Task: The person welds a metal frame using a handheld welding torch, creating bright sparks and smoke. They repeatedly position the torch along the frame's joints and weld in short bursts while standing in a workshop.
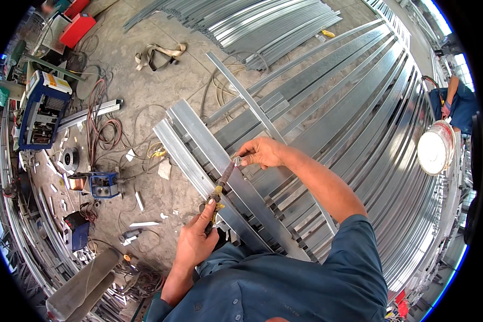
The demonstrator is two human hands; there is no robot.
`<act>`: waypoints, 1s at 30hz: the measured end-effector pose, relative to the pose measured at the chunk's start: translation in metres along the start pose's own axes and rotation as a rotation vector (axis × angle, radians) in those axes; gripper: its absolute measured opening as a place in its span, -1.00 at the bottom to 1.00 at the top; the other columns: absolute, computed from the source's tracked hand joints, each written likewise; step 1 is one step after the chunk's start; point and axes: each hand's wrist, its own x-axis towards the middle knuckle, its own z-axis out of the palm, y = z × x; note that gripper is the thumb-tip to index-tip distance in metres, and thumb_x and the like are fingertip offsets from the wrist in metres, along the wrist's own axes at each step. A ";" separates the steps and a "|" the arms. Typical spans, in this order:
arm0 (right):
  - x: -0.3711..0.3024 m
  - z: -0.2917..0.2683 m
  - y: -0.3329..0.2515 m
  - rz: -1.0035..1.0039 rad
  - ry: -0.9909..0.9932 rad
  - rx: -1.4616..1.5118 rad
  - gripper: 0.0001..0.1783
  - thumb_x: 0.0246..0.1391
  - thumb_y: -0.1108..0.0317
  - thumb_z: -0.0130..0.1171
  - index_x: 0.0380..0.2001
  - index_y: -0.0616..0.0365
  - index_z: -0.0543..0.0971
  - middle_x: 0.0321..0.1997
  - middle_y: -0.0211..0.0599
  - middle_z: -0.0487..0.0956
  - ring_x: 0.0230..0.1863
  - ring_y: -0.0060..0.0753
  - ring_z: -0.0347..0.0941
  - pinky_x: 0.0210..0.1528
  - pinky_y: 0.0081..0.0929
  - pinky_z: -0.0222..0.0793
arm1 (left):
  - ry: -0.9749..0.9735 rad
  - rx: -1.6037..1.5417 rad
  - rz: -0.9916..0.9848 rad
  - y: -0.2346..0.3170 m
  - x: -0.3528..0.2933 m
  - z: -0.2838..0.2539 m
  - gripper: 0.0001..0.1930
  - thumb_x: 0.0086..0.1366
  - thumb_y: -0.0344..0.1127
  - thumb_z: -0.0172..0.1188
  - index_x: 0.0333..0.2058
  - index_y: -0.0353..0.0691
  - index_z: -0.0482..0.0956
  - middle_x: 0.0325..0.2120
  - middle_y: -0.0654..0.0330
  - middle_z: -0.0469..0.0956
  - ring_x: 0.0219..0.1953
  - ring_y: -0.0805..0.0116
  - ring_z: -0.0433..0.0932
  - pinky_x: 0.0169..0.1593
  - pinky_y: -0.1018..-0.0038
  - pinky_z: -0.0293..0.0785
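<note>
Head view: a torch (227, 175) is gripped by the left hand (197, 240), its tip (238, 160) pinched by the right hand (261, 152). Tip handling seems unfinished.

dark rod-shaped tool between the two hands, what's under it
Below the dark rod-shaped tool lie a flat silver metal beam and, beside it, a ridged silver metal channel. The strips directly under the tool and whatever the left hand covers cannot be seen.
</note>
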 end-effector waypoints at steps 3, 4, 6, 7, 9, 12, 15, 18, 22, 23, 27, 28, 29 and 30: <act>0.006 -0.003 0.014 -0.050 0.019 -0.059 -0.49 0.17 -0.01 0.45 0.07 0.07 0.68 -0.26 -0.42 0.71 -0.56 -0.59 0.44 -0.48 -0.52 0.41 | 0.041 -0.019 0.085 -0.007 0.002 0.004 -0.19 0.15 -0.55 0.23 0.42 0.09 0.38 -0.22 -0.09 0.66 -0.26 -0.09 0.68 -0.14 0.22 0.61; 0.008 -0.005 0.019 -0.119 -0.008 -0.091 -0.50 0.15 -0.05 0.46 0.02 0.02 0.69 -0.33 -0.44 0.68 -0.54 -0.59 0.47 -0.47 -0.51 0.42 | 0.049 -0.022 0.115 -0.007 0.003 0.004 -0.19 0.14 -0.55 0.22 0.42 0.08 0.38 -0.21 -0.09 0.66 -0.25 -0.07 0.69 -0.13 0.23 0.61; 0.009 -0.004 0.021 -0.122 0.011 -0.050 -0.54 0.16 -0.07 0.44 -0.03 -0.01 0.70 -0.39 -0.47 0.66 -0.54 -0.59 0.48 -0.47 -0.50 0.43 | 0.052 -0.041 0.130 -0.008 0.004 0.005 -0.18 0.14 -0.56 0.22 0.42 0.07 0.37 -0.20 -0.09 0.66 -0.24 -0.05 0.69 -0.12 0.24 0.60; 0.008 -0.002 0.019 -0.109 0.017 -0.030 -0.56 0.17 -0.07 0.44 -0.06 -0.01 0.70 -0.40 -0.49 0.65 -0.54 -0.60 0.48 -0.46 -0.49 0.43 | 0.047 -0.056 0.114 -0.009 0.003 0.006 -0.18 0.14 -0.56 0.22 0.42 0.06 0.37 -0.21 -0.08 0.66 -0.23 -0.04 0.69 -0.12 0.24 0.60; 0.008 -0.003 0.019 -0.120 0.023 -0.107 -0.59 0.19 -0.05 0.43 -0.07 -0.01 0.70 -0.37 -0.53 0.65 -0.51 -0.60 0.48 -0.45 -0.49 0.44 | 0.039 -0.027 0.131 -0.014 0.002 0.006 -0.17 0.13 -0.56 0.22 0.43 0.05 0.36 -0.23 -0.07 0.65 -0.24 -0.02 0.68 -0.13 0.24 0.59; 0.007 -0.003 0.022 -0.179 0.038 -0.098 -0.57 0.22 -0.06 0.40 -0.05 0.02 0.68 -0.37 -0.51 0.64 -0.49 -0.63 0.49 -0.45 -0.48 0.44 | -0.043 0.032 0.055 -0.009 0.001 0.002 -0.13 0.10 -0.60 0.19 0.45 -0.03 0.30 0.05 -0.02 0.68 -0.03 0.04 0.72 0.07 0.33 0.59; 0.010 -0.005 0.024 -0.165 -0.005 -0.054 -0.53 0.21 -0.09 0.40 -0.02 0.03 0.68 -0.37 -0.49 0.64 -0.50 -0.63 0.50 -0.45 -0.48 0.44 | 0.001 0.057 0.116 -0.010 0.001 0.005 -0.14 0.10 -0.61 0.19 0.45 -0.04 0.31 0.07 -0.05 0.66 -0.03 0.01 0.72 0.06 0.31 0.59; 0.010 -0.005 0.024 -0.164 0.010 -0.096 -0.53 0.20 -0.02 0.41 -0.01 0.09 0.69 -0.21 -0.39 0.70 -0.54 -0.59 0.51 -0.52 -0.53 0.49 | -0.004 0.068 0.107 -0.007 0.000 0.006 -0.14 0.11 -0.60 0.19 0.44 -0.04 0.32 0.03 -0.08 0.66 -0.08 -0.05 0.71 0.02 0.26 0.60; 0.005 -0.005 0.015 -0.141 0.022 -0.141 -0.52 0.20 -0.03 0.42 0.00 0.08 0.69 -0.19 -0.42 0.71 -0.55 -0.60 0.50 -0.51 -0.55 0.47 | -0.013 0.100 0.060 -0.001 -0.002 0.006 -0.16 0.12 -0.58 0.22 0.43 -0.03 0.33 -0.06 -0.11 0.67 -0.13 -0.09 0.70 -0.03 0.21 0.60; 0.005 -0.005 0.016 -0.141 0.024 -0.128 -0.53 0.20 -0.02 0.42 0.00 0.08 0.69 -0.18 -0.42 0.71 -0.56 -0.61 0.47 -0.51 -0.56 0.45 | -0.006 0.101 0.071 -0.001 -0.002 0.006 -0.16 0.12 -0.57 0.23 0.43 -0.03 0.34 -0.08 -0.11 0.67 -0.14 -0.10 0.70 -0.04 0.21 0.60; 0.007 -0.001 0.011 -0.023 -0.030 0.048 -0.48 0.16 0.02 0.47 0.08 0.06 0.68 -0.21 -0.48 0.74 -0.57 -0.62 0.37 -0.50 -0.53 0.36 | 0.056 0.089 0.073 -0.006 -0.006 0.008 -0.14 0.14 -0.51 0.27 0.44 0.17 0.33 -0.09 -0.07 0.65 -0.23 -0.12 0.69 -0.17 0.13 0.63; 0.006 -0.002 0.008 -0.024 -0.025 0.028 -0.49 0.16 0.02 0.47 0.08 0.06 0.68 -0.20 -0.48 0.74 -0.57 -0.62 0.36 -0.50 -0.53 0.36 | 0.072 0.080 0.078 -0.006 -0.007 0.007 -0.15 0.14 -0.51 0.27 0.44 0.15 0.34 -0.09 -0.08 0.65 -0.24 -0.12 0.69 -0.18 0.14 0.64; 0.005 -0.002 0.006 -0.025 -0.019 0.007 -0.49 0.16 0.02 0.47 0.08 0.06 0.68 -0.20 -0.48 0.74 -0.57 -0.62 0.36 -0.50 -0.54 0.35 | 0.089 0.070 0.082 -0.007 -0.008 0.006 -0.16 0.14 -0.51 0.28 0.43 0.14 0.35 -0.09 -0.09 0.66 -0.24 -0.12 0.69 -0.19 0.14 0.64; 0.004 -0.002 0.005 -0.025 -0.013 -0.011 -0.49 0.17 0.02 0.46 0.08 0.06 0.68 -0.20 -0.49 0.74 -0.57 -0.62 0.35 -0.50 -0.54 0.35 | 0.104 0.061 0.086 -0.007 -0.010 0.005 -0.17 0.14 -0.51 0.28 0.43 0.13 0.36 -0.08 -0.09 0.66 -0.25 -0.12 0.70 -0.20 0.15 0.64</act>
